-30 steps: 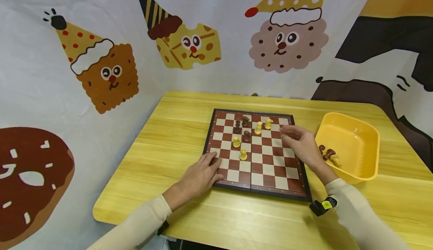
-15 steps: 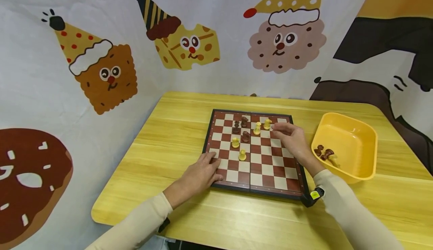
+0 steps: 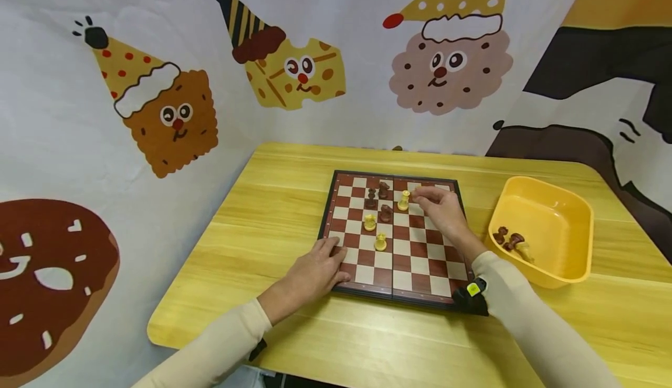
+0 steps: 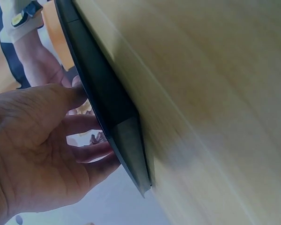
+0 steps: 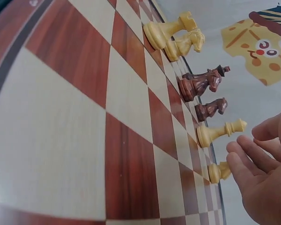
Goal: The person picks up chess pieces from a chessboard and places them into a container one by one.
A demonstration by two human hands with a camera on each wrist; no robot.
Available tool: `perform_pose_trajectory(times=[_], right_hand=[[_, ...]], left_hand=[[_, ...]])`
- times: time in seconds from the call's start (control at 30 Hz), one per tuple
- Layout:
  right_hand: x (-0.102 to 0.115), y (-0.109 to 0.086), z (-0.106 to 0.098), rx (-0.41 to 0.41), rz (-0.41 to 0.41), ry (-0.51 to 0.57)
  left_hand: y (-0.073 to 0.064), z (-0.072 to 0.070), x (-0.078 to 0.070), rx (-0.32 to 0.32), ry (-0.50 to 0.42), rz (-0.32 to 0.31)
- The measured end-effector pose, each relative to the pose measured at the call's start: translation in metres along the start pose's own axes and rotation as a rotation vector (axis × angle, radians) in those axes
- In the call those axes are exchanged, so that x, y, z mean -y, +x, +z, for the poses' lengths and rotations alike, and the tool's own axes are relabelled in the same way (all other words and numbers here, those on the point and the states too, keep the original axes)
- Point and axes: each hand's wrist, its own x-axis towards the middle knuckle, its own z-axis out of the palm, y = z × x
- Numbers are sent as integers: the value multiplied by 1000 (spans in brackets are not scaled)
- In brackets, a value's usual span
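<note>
A chessboard (image 3: 362, 274) lies on the table, bearing several chess pieces. My left hand (image 3: 312, 268) rests on its left edge, fingertips on the top surface and nothing held. My right hand (image 3: 441, 210) is at the board's far right part, its fingertips at a cream knight (image 5: 217, 172) whose base stands on the board. The fingers hide its top, so whether they pinch it cannot be told. Beside it stands a taller cream piece (image 3: 403, 201). Further left are two dark knights (image 3: 385, 213), a tall dark piece (image 3: 371, 198), another cream knight (image 3: 370, 223) and a cream rook (image 3: 380, 242).
A yellow plastic bin (image 3: 564, 230) stands right of the board, with several dark and cream pieces (image 3: 513, 241) lying in it. The wooden table (image 3: 220, 271) meets a cartoon-printed cloth (image 3: 362, 125) at the back and left.
My right hand has moved left and forward from over the board's right edge to the cream knight, now mostly covering it in the head view. The left hand has stayed in place.
</note>
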Motion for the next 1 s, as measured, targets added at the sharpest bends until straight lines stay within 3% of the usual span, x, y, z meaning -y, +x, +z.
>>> perform_pose_trajectory(times=[0.17, 0.4, 0.57, 0.8, 1.0], right_hand=[[-3, 6, 1, -21, -4, 1], [-12, 11, 3, 27, 44, 20], [-15, 10, 6, 16, 49, -10], [-15, 12, 24, 27, 19, -15], [-11, 13, 27, 18, -28, -87]], left_hand=[[6, -1, -1, -16, 15, 11], [11, 1, -4, -7, 18, 28], [11, 2, -5, -28, 3, 42], [1, 1, -1, -4, -17, -16], [1, 1, -1, 8, -47, -25]])
